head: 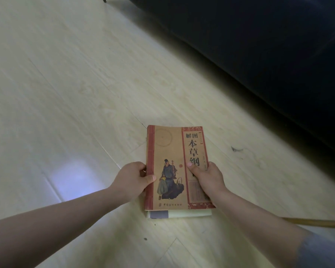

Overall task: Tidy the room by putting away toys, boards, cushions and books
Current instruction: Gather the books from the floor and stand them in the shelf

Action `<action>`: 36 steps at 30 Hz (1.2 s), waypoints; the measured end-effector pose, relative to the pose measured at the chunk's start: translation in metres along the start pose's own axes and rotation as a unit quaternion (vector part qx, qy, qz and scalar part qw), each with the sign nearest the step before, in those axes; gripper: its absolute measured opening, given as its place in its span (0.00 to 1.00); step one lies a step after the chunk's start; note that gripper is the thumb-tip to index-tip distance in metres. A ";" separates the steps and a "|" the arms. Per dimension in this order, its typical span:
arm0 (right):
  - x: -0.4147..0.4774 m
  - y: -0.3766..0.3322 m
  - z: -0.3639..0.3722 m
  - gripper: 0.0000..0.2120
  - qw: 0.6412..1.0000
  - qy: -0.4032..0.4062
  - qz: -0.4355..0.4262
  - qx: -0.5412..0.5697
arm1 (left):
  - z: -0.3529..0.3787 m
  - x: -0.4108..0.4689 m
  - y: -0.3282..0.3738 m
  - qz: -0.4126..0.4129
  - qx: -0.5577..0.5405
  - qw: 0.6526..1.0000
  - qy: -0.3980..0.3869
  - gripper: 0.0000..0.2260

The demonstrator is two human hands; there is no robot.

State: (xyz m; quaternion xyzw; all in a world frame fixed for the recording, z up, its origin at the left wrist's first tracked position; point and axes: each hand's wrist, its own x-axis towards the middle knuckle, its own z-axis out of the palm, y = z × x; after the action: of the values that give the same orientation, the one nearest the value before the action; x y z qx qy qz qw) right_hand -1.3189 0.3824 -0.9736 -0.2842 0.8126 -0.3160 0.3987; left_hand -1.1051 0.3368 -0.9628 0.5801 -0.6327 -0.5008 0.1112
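Book (pixel 174 167), red-bordered, lies squared atop a paler book (pixel 182 214) at 6 o'clock, low by the floor (pixel 66 93); your left hand (pixel 132 179) and right hand (pixel 208 177) grip its opposite edges, likely to carry both together.

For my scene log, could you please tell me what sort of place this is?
Likely a living room at home: a pale wood-plank floor, what looks like a dark sofa, and a Chinese illustrated book, held by the left hand and right hand, atop a second book.

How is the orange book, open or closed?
Closed. The orange book shows its whole front cover; the left hand and right hand grip its edges.
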 end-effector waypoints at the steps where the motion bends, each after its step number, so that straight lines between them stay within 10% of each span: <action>1: 0.001 0.003 -0.001 0.22 1.000 -0.002 0.007 -0.005 | 0.002 -0.002 -0.001 0.005 0.010 1.000 -0.003 0.07; 27: -0.005 0.015 -0.013 0.25 0.981 -0.009 -0.019 -0.192 | 0.014 -0.003 -0.013 0.004 0.036 0.999 -0.003 0.10; 36: 0.001 -0.016 -0.010 0.18 0.989 -0.106 0.090 -0.050 | 0.013 0.013 0.019 -0.146 -0.218 0.964 -0.033 0.13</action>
State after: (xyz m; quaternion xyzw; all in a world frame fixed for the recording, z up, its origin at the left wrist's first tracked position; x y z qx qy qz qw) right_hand -1.3240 0.3745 -0.9578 -0.2617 0.8029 -0.2061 0.4943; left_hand -1.1300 0.3287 -0.9605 0.6111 -0.4197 -0.6564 0.1397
